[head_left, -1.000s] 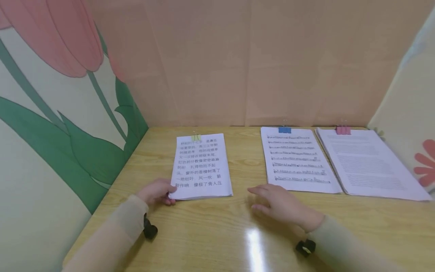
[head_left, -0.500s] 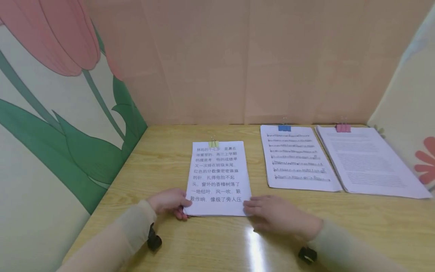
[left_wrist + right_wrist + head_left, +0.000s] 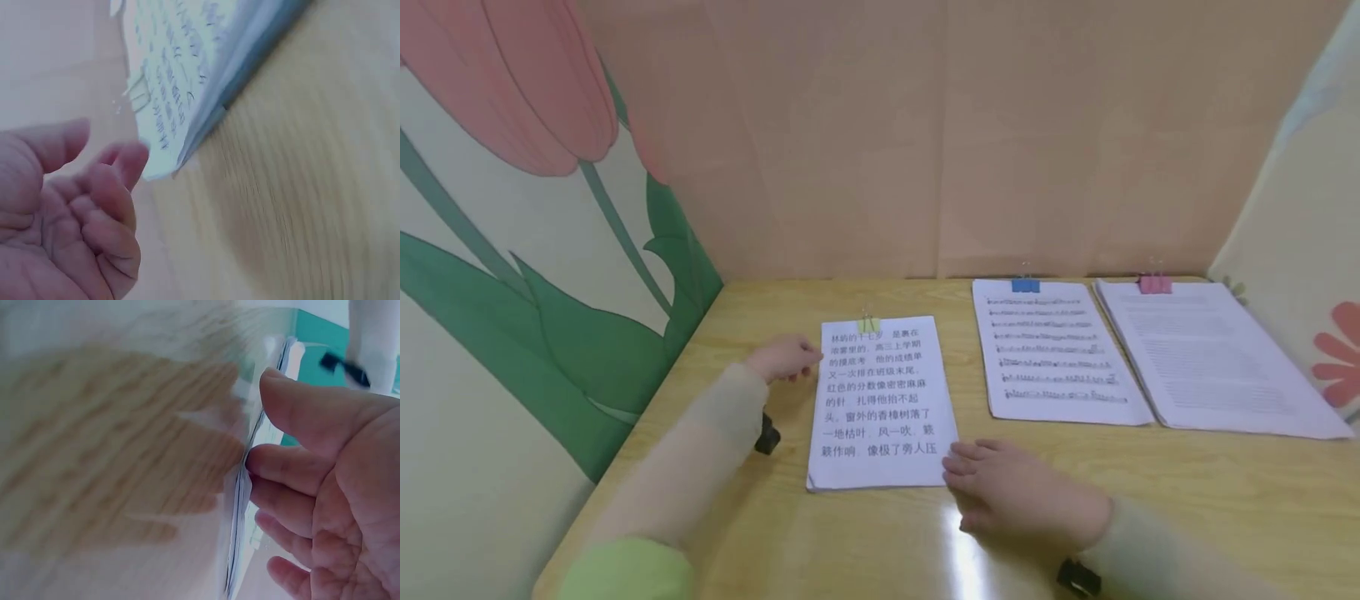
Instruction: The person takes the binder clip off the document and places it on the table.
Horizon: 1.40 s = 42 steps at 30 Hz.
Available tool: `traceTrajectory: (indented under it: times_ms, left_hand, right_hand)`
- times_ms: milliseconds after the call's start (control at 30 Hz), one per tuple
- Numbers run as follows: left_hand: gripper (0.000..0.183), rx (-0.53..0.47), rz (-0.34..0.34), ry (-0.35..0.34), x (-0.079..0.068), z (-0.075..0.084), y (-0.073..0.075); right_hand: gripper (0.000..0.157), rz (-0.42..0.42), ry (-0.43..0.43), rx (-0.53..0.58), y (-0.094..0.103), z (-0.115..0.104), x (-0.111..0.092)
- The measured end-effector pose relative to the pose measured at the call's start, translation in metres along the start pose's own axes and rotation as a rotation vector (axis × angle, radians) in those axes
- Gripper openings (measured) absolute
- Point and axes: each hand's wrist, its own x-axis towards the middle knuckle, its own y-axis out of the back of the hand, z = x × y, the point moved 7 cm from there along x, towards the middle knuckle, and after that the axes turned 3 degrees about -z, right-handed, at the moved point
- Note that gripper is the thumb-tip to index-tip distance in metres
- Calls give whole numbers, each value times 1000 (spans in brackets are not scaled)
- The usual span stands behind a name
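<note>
A stack of white paper (image 3: 880, 417) printed with large Chinese characters lies on the wooden table, a yellow binder clip (image 3: 868, 326) at its top edge. Beside the stack's upper left edge is my left hand (image 3: 782, 358). In the left wrist view its fingers (image 3: 112, 194) are loosely bent and hold nothing, apart from the paper corner. My right hand (image 3: 1018, 487) is at the lower right edge of the stack. The right wrist view shows its extended fingers (image 3: 281, 465) against the sheet edges, with the thumb (image 3: 300, 403) raised away from them.
To the right lie a stack of sheet music (image 3: 1052, 354) with a blue binder clip (image 3: 1026, 285) and a stack of small-print text (image 3: 1217, 358) with a pink clip (image 3: 1155, 284). A covered wall (image 3: 940, 142) rises behind the wooden table (image 3: 820, 542).
The clipped text stack moved right and nearer along the table. My left hand let go of its lower left corner and moved up its left side. My right hand came to its right edge.
</note>
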Motion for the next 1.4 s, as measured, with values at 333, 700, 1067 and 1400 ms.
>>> traceTrajectory:
  times_ms: [333,700,1067,1400]
  left_hand:
    - [70,-361,198,85,74,-2,-5]
    - [60,-469,322,127,91,-10,-7]
    - [39,-501,381,5,81,-5,-5]
    - [41,-632,425,-70,42,17,4]
  right_hand:
    - [58,9,-12,7,2,-6,-2]
    - [58,-11,-26,47,-5,-4,0]
    - [51,15,-8,53,0,1,2]
    - [38,228,-35,33,56,27,15]
